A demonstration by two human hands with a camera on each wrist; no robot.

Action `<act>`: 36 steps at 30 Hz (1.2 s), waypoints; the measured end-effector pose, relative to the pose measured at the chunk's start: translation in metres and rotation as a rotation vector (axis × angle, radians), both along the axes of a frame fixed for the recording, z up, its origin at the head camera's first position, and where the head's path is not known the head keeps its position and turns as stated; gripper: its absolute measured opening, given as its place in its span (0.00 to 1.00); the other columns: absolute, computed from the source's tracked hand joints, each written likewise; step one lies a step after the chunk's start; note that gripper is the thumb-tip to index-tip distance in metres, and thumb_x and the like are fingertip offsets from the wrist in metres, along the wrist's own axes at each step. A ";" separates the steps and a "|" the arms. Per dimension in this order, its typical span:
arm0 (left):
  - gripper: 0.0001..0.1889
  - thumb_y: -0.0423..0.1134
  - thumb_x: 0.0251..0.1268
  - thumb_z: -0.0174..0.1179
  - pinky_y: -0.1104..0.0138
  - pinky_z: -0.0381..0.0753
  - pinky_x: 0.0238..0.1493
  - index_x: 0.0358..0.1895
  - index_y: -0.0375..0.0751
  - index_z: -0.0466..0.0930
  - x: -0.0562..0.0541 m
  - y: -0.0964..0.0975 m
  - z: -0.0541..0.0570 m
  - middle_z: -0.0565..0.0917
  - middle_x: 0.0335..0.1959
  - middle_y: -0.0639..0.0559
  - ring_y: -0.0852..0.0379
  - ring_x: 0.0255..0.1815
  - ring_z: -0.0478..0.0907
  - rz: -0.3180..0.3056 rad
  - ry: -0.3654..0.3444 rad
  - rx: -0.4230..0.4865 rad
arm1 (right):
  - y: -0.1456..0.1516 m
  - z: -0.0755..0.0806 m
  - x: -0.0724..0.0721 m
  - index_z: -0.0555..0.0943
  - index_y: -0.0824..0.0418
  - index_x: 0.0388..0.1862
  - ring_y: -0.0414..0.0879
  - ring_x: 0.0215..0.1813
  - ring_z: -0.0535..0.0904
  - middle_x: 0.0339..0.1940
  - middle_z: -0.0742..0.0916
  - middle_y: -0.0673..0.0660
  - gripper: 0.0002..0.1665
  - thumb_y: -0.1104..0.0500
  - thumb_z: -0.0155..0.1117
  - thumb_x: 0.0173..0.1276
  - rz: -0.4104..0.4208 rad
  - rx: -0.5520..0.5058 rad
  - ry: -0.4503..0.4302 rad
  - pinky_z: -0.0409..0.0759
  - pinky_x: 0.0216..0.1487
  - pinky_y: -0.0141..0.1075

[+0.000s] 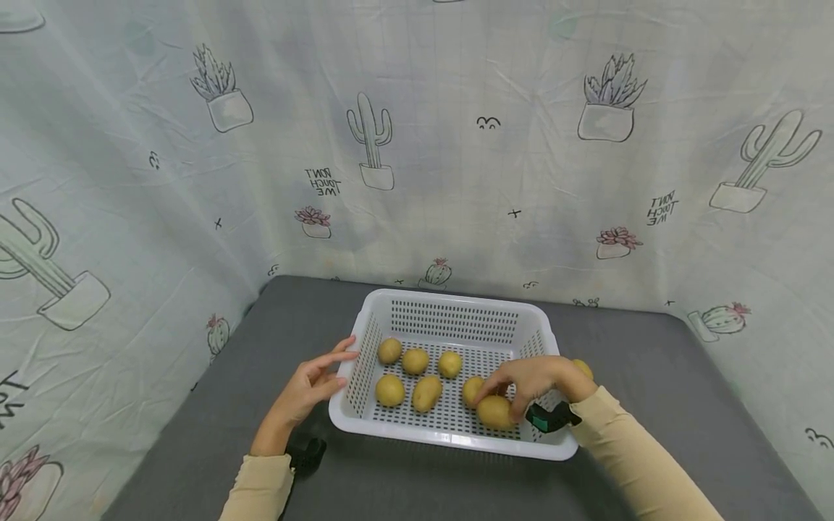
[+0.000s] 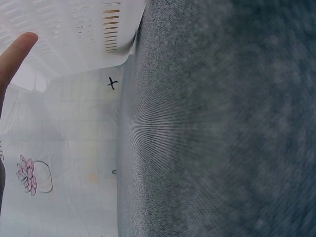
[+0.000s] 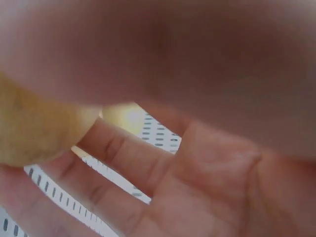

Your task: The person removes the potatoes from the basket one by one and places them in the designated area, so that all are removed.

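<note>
A white plastic basket (image 1: 449, 437) with slotted walls holds several yellow potatoes (image 1: 426, 394). My right hand (image 1: 531, 381) reaches over the basket's right side, its fingers and thumb curled round a potato (image 1: 495, 412) near the front right corner. In the right wrist view that potato (image 3: 39, 126) sits against the fingertips, and the thumb side blurs the upper part. Another potato (image 1: 473, 391) lies close beside it, partly behind the fingers. At the basket's left end, my left hand (image 1: 311, 383) has its fingers spread at the rim. One finger (image 2: 19, 52) shows extended by the basket wall in the left wrist view.
Outside the basket on the right, a potato (image 1: 582, 369) shows partly behind the right wrist. Dark grey cloth (image 1: 417, 485) covers the table. A pale curtain (image 1: 456, 159) printed with cacti hangs behind and at both sides.
</note>
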State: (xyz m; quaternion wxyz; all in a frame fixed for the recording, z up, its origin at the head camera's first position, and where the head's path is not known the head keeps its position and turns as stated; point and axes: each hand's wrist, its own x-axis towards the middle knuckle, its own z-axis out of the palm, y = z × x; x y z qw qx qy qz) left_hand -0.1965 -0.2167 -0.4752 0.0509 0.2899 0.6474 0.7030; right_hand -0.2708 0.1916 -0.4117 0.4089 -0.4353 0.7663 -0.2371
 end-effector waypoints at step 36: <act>0.23 0.22 0.67 0.50 0.65 0.81 0.43 0.64 0.18 0.61 0.000 0.001 0.002 0.50 0.77 0.45 0.49 0.50 0.82 -0.040 0.018 0.032 | 0.016 -0.005 -0.001 0.66 0.70 0.67 0.38 0.54 0.73 0.61 0.73 0.67 0.35 0.65 0.61 0.59 -0.135 -0.376 -0.130 0.78 0.50 0.38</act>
